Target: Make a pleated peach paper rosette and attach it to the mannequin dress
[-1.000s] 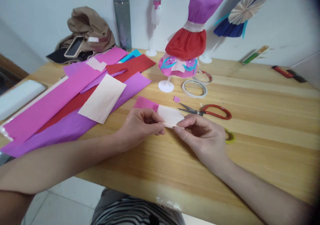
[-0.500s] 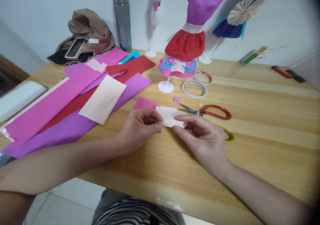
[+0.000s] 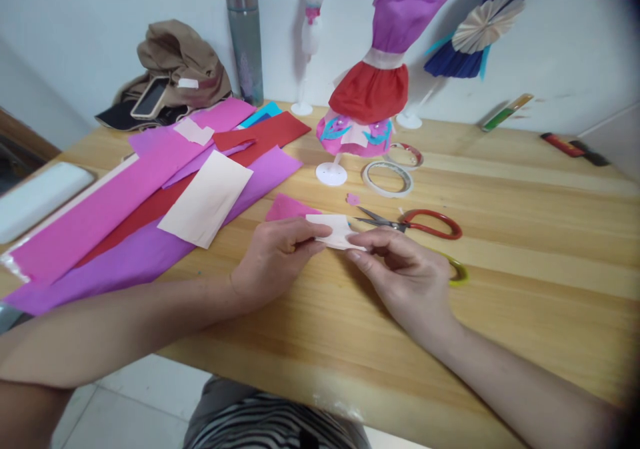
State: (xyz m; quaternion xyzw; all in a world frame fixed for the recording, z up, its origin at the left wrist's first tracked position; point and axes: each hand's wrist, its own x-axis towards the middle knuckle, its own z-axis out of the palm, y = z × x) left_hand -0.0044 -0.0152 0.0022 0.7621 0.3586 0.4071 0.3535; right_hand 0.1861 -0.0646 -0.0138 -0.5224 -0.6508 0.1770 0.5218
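Note:
A small piece of pale pink paper is held between my two hands, just above the wooden table. My left hand pinches its left end between thumb and fingers. At the right end, my right hand pinches the lower edge the same way. Behind the paper lies a scrap of bright pink paper. Scissors with red and yellow handles lie beyond my right hand, which partly hides them. A tiny pink flower-shaped cutout rests near their tips.
Coloured paper strips and a pale sheet cover the left side. A doll stand carries a red and purple paper dress. Tape rolls sit beside it. A bottle, phone and brown cloth stand at the back left.
My left thumb and fingers have shifted on the paper, now closed flatter over its left end. The paper has moved slightly left; my right hand keeps its pinch.

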